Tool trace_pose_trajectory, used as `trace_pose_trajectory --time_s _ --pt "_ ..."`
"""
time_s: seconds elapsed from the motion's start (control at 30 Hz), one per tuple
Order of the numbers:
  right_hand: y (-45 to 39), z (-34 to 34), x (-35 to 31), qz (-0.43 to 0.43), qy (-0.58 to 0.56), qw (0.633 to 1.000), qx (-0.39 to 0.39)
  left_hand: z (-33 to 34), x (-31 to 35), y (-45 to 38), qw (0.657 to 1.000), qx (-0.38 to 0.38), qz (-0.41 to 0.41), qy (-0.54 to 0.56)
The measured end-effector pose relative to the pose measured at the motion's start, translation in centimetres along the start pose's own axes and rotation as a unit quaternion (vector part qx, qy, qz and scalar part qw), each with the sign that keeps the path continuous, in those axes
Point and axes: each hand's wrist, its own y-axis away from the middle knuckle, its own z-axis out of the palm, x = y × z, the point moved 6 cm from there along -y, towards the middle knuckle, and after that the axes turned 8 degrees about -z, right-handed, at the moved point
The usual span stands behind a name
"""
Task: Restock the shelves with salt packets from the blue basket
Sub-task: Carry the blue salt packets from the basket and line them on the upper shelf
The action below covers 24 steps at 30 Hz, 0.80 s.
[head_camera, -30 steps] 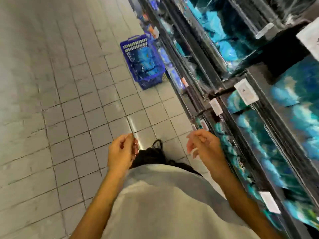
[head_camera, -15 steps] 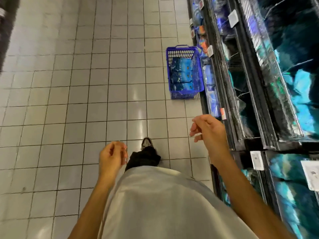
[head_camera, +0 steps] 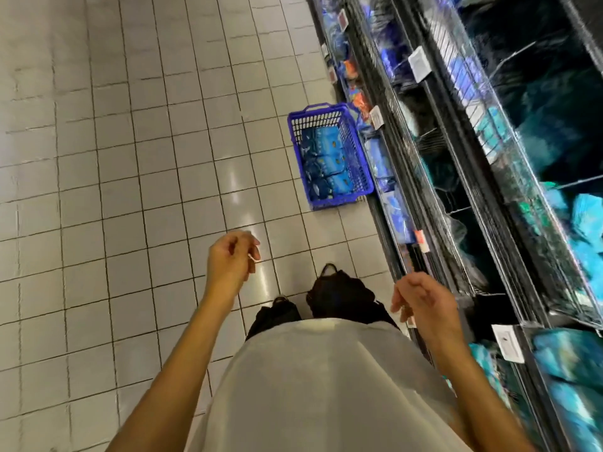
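Grey floor tiles (head_camera: 130,158) fill the left and centre, dark grout lines, a glare streak running down toward the feet; open floor lies to the left and ahead of the person. Left hand (head_camera: 232,260) is raised over the tiles, fingers loosely curled, holding nothing that can be made out; a small pale sliver shows at the fingertips, identity unclear. Blue basket (head_camera: 329,158) stands on the floor well ahead of both hands, its right long side just beside the base of the shelves (head_camera: 463,177). Salt packets (head_camera: 324,164), blue, lie flat in the bottom of the basket, well apart from either hand. Dark shoes and trouser legs (head_camera: 336,295) show between the hands, partly hidden by a pale shirt (head_camera: 326,386) that covers the lower centre. Right hand (head_camera: 424,305) hangs near the lowest shelf edge, fingers loosely curled, nothing in its hold. Shelves run along the right side, cut off at top and right; contents are blurred teal and blue packs, labels unreadable. White price tags (head_camera: 507,342) sit on the shelf rails.
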Motion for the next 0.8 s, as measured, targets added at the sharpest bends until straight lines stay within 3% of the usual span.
trace_pose_trajectory --time_s 0.37,0.6,0.8 --pt "-17.2 -0.1 -3.5 0.008 -0.011 1.000 -0.026 7.8 11.0 -12.3 0.998 -0.010 -0.026 -0.057" --pt "-30.3 6.2 -12.3 -0.029 -0.018 0.995 -0.094 7.6 16.3 -17.1 0.998 0.048 -0.038 -0.007" --pt "-37.7 12.6 -16.0 0.004 -0.027 0.994 -0.109 6.4 18.6 -23.1 0.995 0.066 -0.068 -0.010"
